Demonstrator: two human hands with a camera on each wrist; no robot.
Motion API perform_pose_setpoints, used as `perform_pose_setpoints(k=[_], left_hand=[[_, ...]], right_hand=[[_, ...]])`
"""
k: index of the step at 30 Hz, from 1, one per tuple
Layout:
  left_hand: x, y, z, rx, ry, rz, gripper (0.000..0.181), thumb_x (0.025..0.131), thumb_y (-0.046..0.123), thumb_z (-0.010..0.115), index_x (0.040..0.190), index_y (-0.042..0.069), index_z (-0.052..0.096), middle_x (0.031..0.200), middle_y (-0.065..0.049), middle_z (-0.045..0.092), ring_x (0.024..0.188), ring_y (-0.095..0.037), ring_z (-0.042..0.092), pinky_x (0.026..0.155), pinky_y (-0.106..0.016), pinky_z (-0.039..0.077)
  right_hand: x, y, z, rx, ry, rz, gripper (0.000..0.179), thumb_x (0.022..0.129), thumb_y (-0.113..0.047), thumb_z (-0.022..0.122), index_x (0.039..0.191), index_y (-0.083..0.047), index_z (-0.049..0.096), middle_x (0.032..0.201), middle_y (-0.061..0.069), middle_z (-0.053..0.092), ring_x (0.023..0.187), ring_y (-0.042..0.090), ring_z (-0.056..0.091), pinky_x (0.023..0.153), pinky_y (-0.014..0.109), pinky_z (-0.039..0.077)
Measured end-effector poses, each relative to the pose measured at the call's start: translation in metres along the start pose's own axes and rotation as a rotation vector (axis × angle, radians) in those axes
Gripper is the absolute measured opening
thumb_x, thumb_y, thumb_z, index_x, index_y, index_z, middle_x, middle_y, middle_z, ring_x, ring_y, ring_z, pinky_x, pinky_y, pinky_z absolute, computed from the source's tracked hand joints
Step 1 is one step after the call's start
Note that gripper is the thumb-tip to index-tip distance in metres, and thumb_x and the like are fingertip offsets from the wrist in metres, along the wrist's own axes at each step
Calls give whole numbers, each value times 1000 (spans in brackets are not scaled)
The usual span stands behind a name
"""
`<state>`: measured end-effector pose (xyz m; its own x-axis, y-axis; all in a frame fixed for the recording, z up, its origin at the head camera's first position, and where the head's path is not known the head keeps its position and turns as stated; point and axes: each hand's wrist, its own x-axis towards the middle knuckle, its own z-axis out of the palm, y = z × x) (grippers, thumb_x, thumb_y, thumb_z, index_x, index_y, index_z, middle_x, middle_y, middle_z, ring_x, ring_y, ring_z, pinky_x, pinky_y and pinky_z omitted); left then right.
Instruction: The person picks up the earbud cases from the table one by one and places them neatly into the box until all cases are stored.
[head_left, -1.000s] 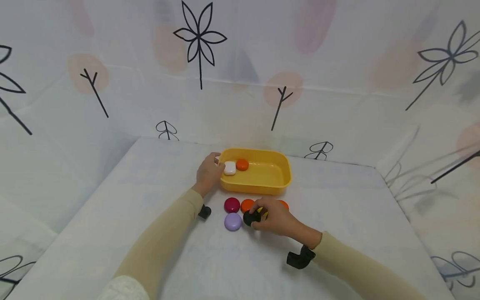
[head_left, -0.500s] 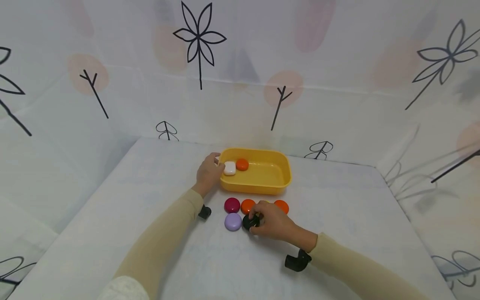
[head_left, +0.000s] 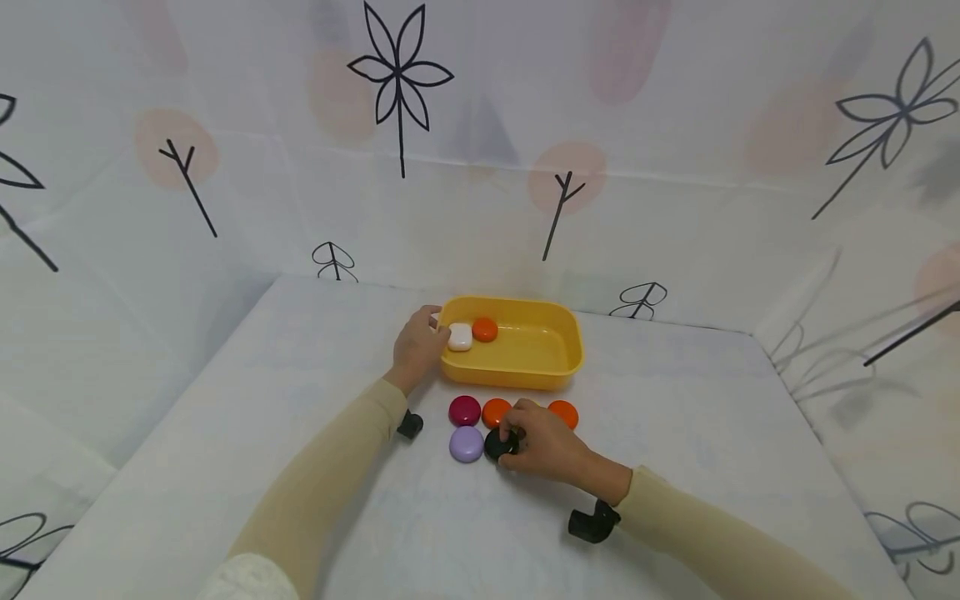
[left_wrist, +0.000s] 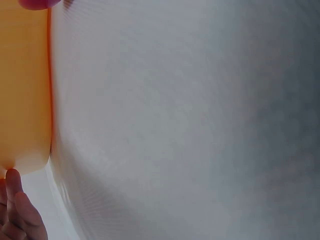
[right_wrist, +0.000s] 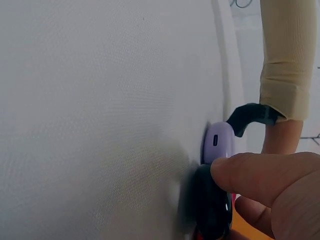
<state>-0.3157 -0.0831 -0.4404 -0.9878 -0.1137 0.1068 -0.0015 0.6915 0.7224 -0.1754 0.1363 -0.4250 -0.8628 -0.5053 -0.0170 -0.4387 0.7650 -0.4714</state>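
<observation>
My right hand (head_left: 551,443) pinches a round black case (head_left: 498,446), like an earbud case, between thumb and fingers. In the right wrist view the thumb (right_wrist: 240,172) presses on the edge of the black case (right_wrist: 207,200). It sits right beside a lilac case (head_left: 467,444), whose side shows a small slot in the right wrist view. My left hand (head_left: 420,346) holds the left end of a yellow tub (head_left: 517,377), thumb at the rim. Fingers (left_wrist: 14,182) touch the tub's end wall in the left wrist view. Inside lie a white case (head_left: 460,337) and an orange-red one (head_left: 484,330).
A crimson case (head_left: 464,410), an orange case (head_left: 496,412) and another orange case (head_left: 562,414) form a row in front of the tub, partly behind my right hand. A patterned cloth wall (head_left: 480,217) stands behind the white table (head_left: 675,400).
My right hand has moved the black case slightly toward me, beside the lilac case, and has stayed almost still in the last half second. The left hand and tub have not moved.
</observation>
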Motion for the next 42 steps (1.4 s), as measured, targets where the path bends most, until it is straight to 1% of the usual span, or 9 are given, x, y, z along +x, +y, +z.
perform_pose_setpoints(k=[6, 9, 13, 17, 22, 27, 32, 35, 42], left_hand=[[0, 0, 0, -10, 2, 11, 45, 79, 29, 48, 123, 18, 46, 95, -1, 54, 75, -18, 50, 62, -28, 43], [0, 0, -1, -7, -2, 7, 45, 79, 30, 48, 123, 18, 46, 96, -2, 55, 76, -18, 51, 63, -28, 43], [1, 0, 0, -1, -4, 4, 45, 80, 30, 48, 123, 18, 46, 96, -2, 55, 76, -18, 51, 63, -28, 43], [1, 1, 0, 1, -5, 1, 45, 80, 30, 49, 123, 18, 46, 95, -2, 55, 76, -18, 51, 64, -28, 43], [0, 2, 0, 7, -3, -12, 45, 80, 30, 49, 123, 18, 45, 95, -2, 55, 75, -18, 51, 63, -28, 43], [0, 3, 0, 6, -6, -25, 45, 80, 31, 49, 123, 19, 45, 96, -1, 54, 77, -18, 51, 65, -28, 44], [0, 2, 0, -5, -9, -27, 45, 80, 31, 48, 123, 20, 45, 98, -2, 54, 78, -18, 51, 67, -29, 44], [0, 3, -1, -8, -12, -26, 45, 80, 30, 49, 123, 19, 45, 98, -2, 54, 78, -18, 51, 67, -29, 44], [-1, 3, -1, -16, -17, -41, 45, 80, 30, 48, 123, 19, 45, 100, -3, 54, 80, -19, 51, 68, -30, 45]], right_hand=[[2, -1, -1, -58, -3, 6, 26, 63, -35, 74, 82, -27, 57, 85, -8, 48, 75, 10, 46, 63, 19, 42], [4, -1, -3, -57, -3, 10, 26, 65, -36, 73, 84, -27, 58, 85, -9, 50, 76, 9, 46, 64, 19, 42], [7, -2, -9, -2, 20, -5, 27, 68, -35, 71, 89, -25, 57, 87, -10, 54, 83, 10, 50, 70, 22, 45], [9, -4, -19, 78, 54, -28, 28, 70, -31, 69, 95, -23, 57, 93, -10, 56, 87, 15, 53, 70, 26, 48], [14, -7, -31, 145, 128, -67, 30, 70, -26, 69, 98, -20, 59, 96, -5, 59, 87, 17, 54, 73, 33, 48], [20, -6, -40, 176, 192, -88, 30, 70, -25, 69, 97, -20, 59, 93, -9, 58, 87, 18, 55, 72, 34, 49], [26, -5, -44, 206, 200, -82, 32, 71, -25, 69, 100, -17, 59, 98, -5, 59, 89, 18, 55, 74, 33, 47], [30, -4, -46, 228, 209, -79, 32, 71, -26, 69, 100, -17, 59, 100, -4, 58, 91, 17, 54, 75, 33, 47], [41, 1, -53, 286, 225, -71, 33, 72, -23, 68, 103, -16, 57, 105, 2, 57, 94, 21, 54, 78, 40, 47]])
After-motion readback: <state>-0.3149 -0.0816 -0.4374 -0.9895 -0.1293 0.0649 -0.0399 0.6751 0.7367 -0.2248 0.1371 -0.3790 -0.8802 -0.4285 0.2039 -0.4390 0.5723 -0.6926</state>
